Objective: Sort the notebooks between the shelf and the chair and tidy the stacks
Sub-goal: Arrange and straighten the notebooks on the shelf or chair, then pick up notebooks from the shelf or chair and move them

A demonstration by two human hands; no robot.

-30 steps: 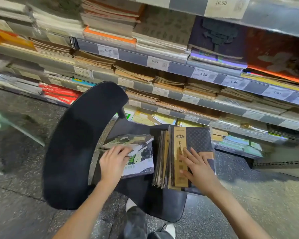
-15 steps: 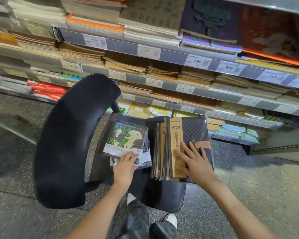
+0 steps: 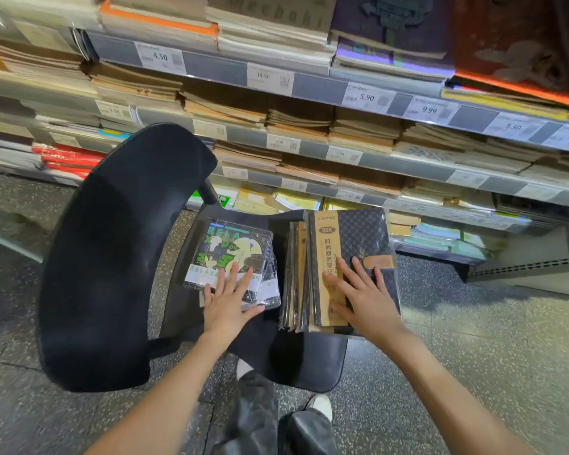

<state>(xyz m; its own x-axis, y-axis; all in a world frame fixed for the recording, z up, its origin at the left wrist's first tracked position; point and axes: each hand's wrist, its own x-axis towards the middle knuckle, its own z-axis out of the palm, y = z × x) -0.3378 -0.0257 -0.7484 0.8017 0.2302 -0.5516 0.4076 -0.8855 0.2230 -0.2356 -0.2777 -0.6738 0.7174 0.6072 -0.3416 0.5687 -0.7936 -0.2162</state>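
Two notebook stacks are sitting on the black chair (image 3: 309, 366) seat, apart from each other. The left hand (image 3: 228, 302) is lying flat, fingers spread, on the small wrapped stack (image 3: 230, 254) printed "RELAX" in green. The right hand (image 3: 362, 297) is pressing open-fingered on the taller dark diamond-patterned stack (image 3: 352, 234), whose kraft band is showing "25K". Behind, the shelf (image 3: 309, 90) tags are showing 4.50, 10.50, 5.90, 9.99.

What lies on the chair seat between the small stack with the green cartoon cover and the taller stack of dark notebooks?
Nothing: in the head view only a bare strip of black chair seat separates the cartoon-cover stack from the dark notebook stack.
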